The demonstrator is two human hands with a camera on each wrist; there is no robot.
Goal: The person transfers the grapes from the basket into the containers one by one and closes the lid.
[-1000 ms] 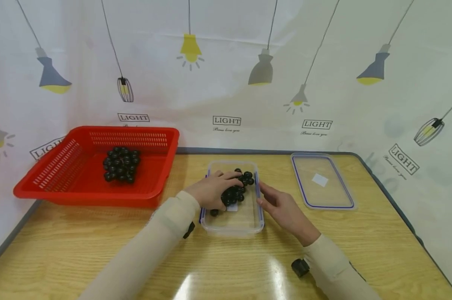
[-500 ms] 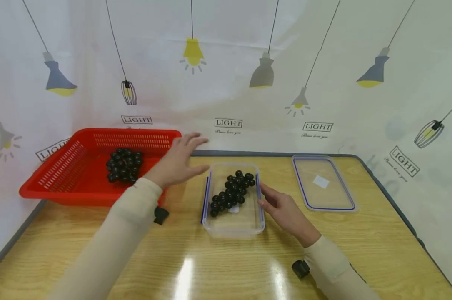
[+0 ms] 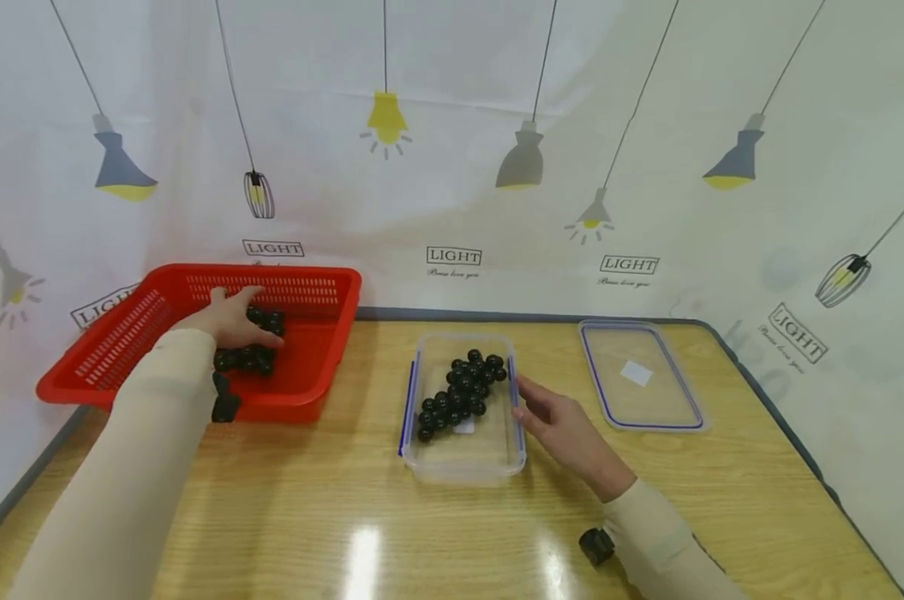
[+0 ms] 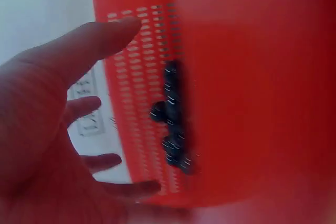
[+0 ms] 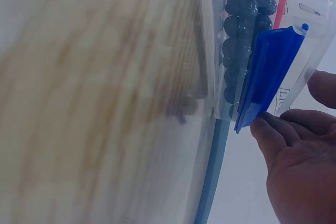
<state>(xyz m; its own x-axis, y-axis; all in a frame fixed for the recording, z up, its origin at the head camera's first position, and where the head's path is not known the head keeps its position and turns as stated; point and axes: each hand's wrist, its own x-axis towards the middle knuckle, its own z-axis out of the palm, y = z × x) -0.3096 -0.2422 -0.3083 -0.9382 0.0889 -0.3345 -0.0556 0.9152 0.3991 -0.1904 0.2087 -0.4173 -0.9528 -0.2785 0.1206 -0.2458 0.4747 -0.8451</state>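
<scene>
In the head view my left hand (image 3: 230,323) hovers over a bunch of black grapes (image 3: 245,361) in the red basket (image 3: 312,396). Its fingers and thumb are spread, and the left wrist view shows a gap between them and the grapes (image 4: 173,119). A second bunch of black grapes (image 3: 459,396) lies slanted inside a clear plastic container (image 3: 462,473) at mid-table. My right hand (image 3: 567,429) rests against the container's right side. Seen from the right wrist, its fingertips touch the blue side clasp (image 5: 270,69), with the thumb by the rim.
A clear lid (image 3: 669,404) with a blue seal lies flat on the wooden table (image 3: 422,542), right of the container. Behind the table stands a white backdrop (image 3: 444,200) printed with lamps. The basket's slotted walls surround the left-hand bunch.
My left hand has let go of the grapes in the container, lifted away, and moved left over the basket. My right hand has stayed at the container's side.
</scene>
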